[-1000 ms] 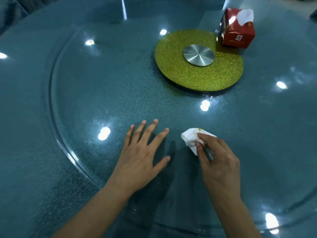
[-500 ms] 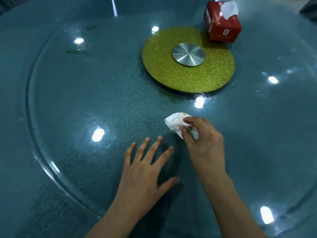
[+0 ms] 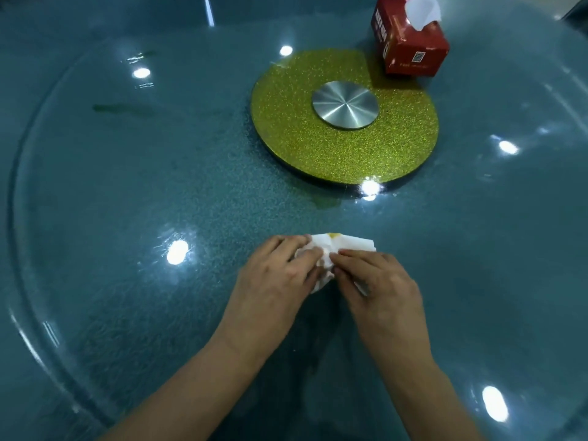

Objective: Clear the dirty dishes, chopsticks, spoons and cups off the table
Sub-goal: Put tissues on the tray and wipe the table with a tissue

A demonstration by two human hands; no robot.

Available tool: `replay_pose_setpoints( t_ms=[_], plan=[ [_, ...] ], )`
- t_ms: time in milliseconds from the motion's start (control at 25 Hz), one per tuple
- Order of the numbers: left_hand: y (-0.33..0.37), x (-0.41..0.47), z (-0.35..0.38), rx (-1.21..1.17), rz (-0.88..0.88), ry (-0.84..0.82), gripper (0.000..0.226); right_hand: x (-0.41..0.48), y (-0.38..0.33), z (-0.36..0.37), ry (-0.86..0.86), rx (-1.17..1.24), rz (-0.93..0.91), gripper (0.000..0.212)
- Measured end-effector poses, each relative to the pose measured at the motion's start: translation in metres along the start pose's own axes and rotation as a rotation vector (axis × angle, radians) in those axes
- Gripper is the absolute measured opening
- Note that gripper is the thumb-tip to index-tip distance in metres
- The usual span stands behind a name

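Observation:
A crumpled white tissue (image 3: pixel 346 244) with a yellow stain lies on the glass turntable (image 3: pixel 159 192) near the table's front middle. My left hand (image 3: pixel 276 278) holds its left part, fingers curled over it. My right hand (image 3: pixel 378 281) pinches its right part between thumb and fingers. Both hands meet over the tissue and hide most of it. No dishes, chopsticks, spoons or cups are in view.
A round glittery green base (image 3: pixel 318 154) with a steel hub (image 3: pixel 346 105) sits at the turntable's centre. A red tissue box (image 3: pixel 410 43) stands behind it to the right. A yellowish smear (image 3: pixel 324 202) and a dark streak (image 3: pixel 121 108) mark the glass.
My left hand lifted off the glass, where it lay flat, and moved right onto the tissue. My right hand, still holding the tissue, now shares it with the left.

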State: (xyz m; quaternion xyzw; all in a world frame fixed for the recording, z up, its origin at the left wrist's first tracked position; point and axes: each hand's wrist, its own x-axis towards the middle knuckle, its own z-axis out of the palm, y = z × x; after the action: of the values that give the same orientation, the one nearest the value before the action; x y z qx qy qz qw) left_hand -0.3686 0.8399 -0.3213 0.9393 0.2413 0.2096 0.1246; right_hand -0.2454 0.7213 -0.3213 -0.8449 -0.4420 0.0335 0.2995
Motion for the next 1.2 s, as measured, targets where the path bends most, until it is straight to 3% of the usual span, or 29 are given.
replay_pose_setpoints(
  t_ms=[280, 400, 520, 560, 640, 720, 880, 1200],
  plan=[
    [-0.003, -0.006, 0.011, 0.052, 0.072, -0.114, 0.035, -0.004, 0.001, 0.001, 0.019, 0.004, -0.102, 0.028],
    [-0.009, 0.012, 0.015, 0.062, 0.037, -0.046, 0.037, 0.017, -0.001, 0.008, 0.019, -0.005, -0.091, 0.03],
    [-0.022, 0.045, 0.02, 0.061, 0.067, 0.063, 0.017, 0.052, -0.005, 0.018, 0.039, -0.026, -0.064, 0.026],
    [-0.027, 0.059, 0.021, 0.056, 0.061, 0.081, 0.025, 0.067, -0.007, 0.022, 0.04, -0.03, -0.058, 0.022],
    [-0.04, 0.091, 0.024, 0.067, 0.001, 0.01, 0.034, 0.102, -0.007, 0.03, 0.003, -0.054, -0.048, 0.016],
    [-0.054, 0.127, 0.028, 0.139, -0.097, -0.11, 0.029, 0.144, -0.007, 0.038, -0.039, -0.103, -0.037, 0.019],
    [-0.074, 0.182, 0.025, 0.206, -0.128, -0.161, 0.025, 0.198, -0.009, 0.048, -0.069, -0.233, -0.001, 0.025],
    [-0.056, 0.115, 0.008, 0.084, -0.13, -0.172, 0.042, 0.13, -0.024, 0.039, -0.091, -0.185, -0.004, 0.023]
  ],
)
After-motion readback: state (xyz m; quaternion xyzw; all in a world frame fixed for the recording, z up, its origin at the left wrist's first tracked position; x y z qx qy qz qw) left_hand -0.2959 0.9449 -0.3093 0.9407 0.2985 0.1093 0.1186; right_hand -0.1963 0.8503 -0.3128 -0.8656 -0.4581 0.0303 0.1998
